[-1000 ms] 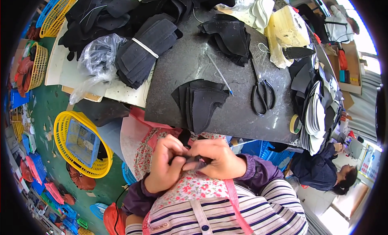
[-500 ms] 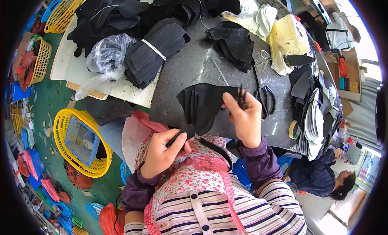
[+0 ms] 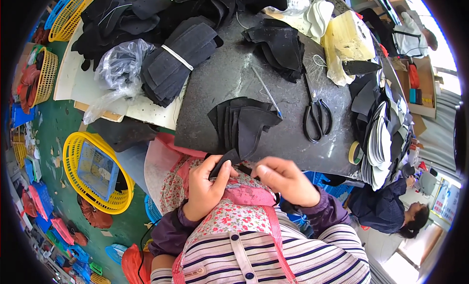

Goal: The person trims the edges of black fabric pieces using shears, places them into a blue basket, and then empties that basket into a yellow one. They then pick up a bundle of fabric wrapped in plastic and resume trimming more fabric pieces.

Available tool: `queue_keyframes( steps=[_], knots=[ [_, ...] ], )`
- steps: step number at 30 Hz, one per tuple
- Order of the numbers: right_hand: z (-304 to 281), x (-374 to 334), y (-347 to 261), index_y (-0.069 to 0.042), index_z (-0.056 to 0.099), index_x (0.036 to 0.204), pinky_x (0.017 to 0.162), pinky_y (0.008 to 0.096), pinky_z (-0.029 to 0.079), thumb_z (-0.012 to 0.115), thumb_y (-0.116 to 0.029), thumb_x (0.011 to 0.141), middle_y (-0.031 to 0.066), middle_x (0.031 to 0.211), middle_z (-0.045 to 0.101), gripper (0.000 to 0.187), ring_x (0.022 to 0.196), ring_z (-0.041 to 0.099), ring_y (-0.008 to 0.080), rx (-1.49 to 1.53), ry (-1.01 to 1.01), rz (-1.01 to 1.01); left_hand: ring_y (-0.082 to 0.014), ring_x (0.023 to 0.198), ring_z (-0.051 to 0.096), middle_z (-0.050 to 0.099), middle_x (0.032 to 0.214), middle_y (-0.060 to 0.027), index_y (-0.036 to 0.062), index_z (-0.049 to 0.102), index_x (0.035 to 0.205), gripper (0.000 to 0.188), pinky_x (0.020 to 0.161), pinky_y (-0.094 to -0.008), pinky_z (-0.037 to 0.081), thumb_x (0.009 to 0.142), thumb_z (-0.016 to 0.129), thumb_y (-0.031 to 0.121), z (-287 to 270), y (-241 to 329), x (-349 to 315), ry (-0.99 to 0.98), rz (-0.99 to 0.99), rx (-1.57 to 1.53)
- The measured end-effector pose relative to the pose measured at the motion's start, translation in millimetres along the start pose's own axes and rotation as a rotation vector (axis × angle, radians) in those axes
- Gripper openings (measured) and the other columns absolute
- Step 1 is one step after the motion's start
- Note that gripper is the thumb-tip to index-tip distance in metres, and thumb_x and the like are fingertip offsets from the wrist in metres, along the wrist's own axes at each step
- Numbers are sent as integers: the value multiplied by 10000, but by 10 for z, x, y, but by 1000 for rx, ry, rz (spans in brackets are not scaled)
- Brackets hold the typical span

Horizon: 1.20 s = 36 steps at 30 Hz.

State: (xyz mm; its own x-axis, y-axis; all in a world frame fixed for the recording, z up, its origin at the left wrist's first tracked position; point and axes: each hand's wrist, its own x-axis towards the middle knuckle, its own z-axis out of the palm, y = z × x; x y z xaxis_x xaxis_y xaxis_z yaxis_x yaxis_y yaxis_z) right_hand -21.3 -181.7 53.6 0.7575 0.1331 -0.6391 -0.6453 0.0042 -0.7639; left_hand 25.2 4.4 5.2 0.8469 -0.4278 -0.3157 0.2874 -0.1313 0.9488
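Close to my body, my left hand (image 3: 207, 185) is closed on a black fabric piece (image 3: 228, 160), pinched between thumb and fingers. Just right of it, my right hand (image 3: 288, 180) has its fingers curled in, with dark material near its fingertips; what it grips, if anything, is hidden. Beyond both hands a fanned stack of black fabric pieces (image 3: 246, 125) lies at the table's near edge, its lower end next to the held piece. A thin pen-like stick (image 3: 266, 91) rests behind the stack. Black-handled scissors (image 3: 317, 115) lie flat to the right.
On the dark table (image 3: 205, 88) sit a banded black bundle (image 3: 181, 59), more black pieces (image 3: 278, 47), a yellow block (image 3: 349, 37) and a tape roll (image 3: 355, 153). Piled cut pieces (image 3: 378, 142) line the right edge. A yellow basket (image 3: 129, 186) stands left; a co-worker (image 3: 381, 208) sits right.
My right hand has left the fanned stack's far right corner and come down and toward my body, beside the left hand. The stack now lies uncovered on the table. My left hand still pinches black fabric.
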Motion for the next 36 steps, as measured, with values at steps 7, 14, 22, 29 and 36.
queue_keyframes(
  steps=[7, 14, 22, 29, 36],
  knots=[
    [211, 48, 185, 11, 566, 948, 498, 197, 315, 468, -259, 965, -36, 667, 449, 288, 573, 363, 33, 39, 102, -27, -117, 629, 628, 654, 703, -88, -32, 593, 889, 108, 570, -251, 479, 881, 558, 69, 91, -11, -36, -11, 66, -11],
    [216, 87, 256, -7, 559, 942, 438, 193, 244, 425, -277, 979, -45, 616, 385, 304, 497, 277, 31, 521, 30, 52, -134, 617, 633, 645, 689, -99, -28, 605, 891, 95, 549, -257, 465, 862, 580, 59, 103, 25, -45, 8, 91, 86],
    [222, 94, 292, 10, 548, 937, 431, 212, 240, 445, -275, 966, -29, 613, 398, 304, 481, 281, 46, 596, 12, 45, -150, 681, 621, 630, 760, -116, -30, 599, 896, 96, 594, -255, 461, 848, 592, 53, 81, 4, -69, 9, 120, 82],
    [365, 146, 74, 35, 550, 944, 484, 247, 381, 672, -132, 820, 26, 619, 493, 241, 539, 479, 101, -241, 346, -677, -231, 841, 608, 589, 965, -156, -19, 576, 964, 169, 682, -276, 461, 826, 617, 70, -39, 29, -276, 10, 222, 147],
    [48, 131, -335, 36, 579, 886, 500, 261, 423, 704, -40, 759, 62, 675, 587, 194, 608, 568, 126, -163, -96, -792, -231, 879, 611, 607, 991, -154, -22, 582, 964, 207, 701, -272, 461, 815, 631, 113, -237, 88, -6, -374, 372, -97]
  ],
)
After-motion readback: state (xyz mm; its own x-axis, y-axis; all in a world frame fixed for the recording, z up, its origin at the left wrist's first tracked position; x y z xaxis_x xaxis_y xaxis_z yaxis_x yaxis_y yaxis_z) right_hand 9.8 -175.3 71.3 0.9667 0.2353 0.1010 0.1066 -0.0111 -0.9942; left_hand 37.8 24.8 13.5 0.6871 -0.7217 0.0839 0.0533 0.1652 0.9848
